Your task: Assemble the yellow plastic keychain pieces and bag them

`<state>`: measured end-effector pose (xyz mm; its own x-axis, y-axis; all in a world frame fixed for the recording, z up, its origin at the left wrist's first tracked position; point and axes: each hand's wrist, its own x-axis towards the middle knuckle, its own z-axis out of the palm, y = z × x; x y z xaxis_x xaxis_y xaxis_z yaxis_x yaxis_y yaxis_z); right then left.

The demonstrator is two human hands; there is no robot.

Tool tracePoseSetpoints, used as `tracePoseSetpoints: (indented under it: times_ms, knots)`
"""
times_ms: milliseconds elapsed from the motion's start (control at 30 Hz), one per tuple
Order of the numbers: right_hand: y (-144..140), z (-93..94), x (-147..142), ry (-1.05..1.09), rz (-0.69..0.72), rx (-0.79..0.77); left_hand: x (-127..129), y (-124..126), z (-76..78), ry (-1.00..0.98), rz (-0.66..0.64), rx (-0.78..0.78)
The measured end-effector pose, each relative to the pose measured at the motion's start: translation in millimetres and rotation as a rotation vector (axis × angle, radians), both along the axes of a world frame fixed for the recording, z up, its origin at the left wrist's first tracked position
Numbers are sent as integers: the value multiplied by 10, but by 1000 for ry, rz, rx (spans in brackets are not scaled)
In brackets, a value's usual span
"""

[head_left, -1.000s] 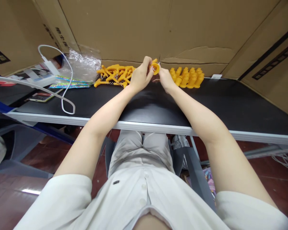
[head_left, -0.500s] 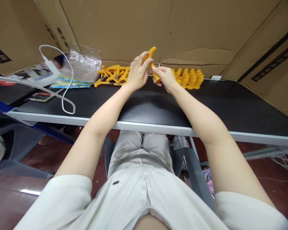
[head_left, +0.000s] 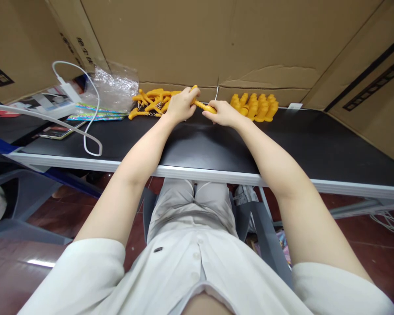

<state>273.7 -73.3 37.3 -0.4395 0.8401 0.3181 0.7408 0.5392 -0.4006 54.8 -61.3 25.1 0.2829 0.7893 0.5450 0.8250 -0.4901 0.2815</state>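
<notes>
Both hands meet at the far side of the black table [head_left: 216,148]. My left hand [head_left: 180,105] and my right hand [head_left: 223,113] hold one orange plastic piece [head_left: 204,106] between them, low over the table top. The left fingers close on its far end, the right fingers on its near end. Just left of my left hand lies a loose heap of orange pieces [head_left: 153,101]. Right of my right hand stands a neat group of upright orange pieces [head_left: 258,106].
Cardboard sheets [head_left: 190,39] wall the back and sides. At the left are a crumpled clear plastic bag [head_left: 113,89], a white charger with a looping cable [head_left: 85,131] and a phone [head_left: 57,131]. The table's pale front edge [head_left: 200,174] runs above my lap.
The orange piece was held up near the cardboard, turned on end, then brought down flat. Both hands have lowered toward the table, still gripping it.
</notes>
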Motion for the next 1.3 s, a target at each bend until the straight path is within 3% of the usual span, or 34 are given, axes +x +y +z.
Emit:
tracePoseSetpoints:
  times_ms: [133,333,467,567,733,900,1067,1300]
  knots:
    - [-14,-5,-6,-288,-122,207,24,3,3,-27,13,25]
    - [-66,54,-106,-413,-162,366,56,118,-11,-236,-11,0]
    - [-49,53,-95,-443,-141,415,110,129,-1,-318,14,-274]
    - [-36,40,-60,-452,-127,467,148,22,57,-243,92,-435]
    - [-43,1,-8,-456,-65,380,146,-182,150,-4,204,-189]
    - [-7,-56,18,-470,-33,251,140,-219,147,95,242,-172]
    - [35,-42,31,-431,-77,317,159,-201,136,75,237,-198]
    - [-20,72,126,-446,-297,261,-7,-8,71,-63,273,-180]
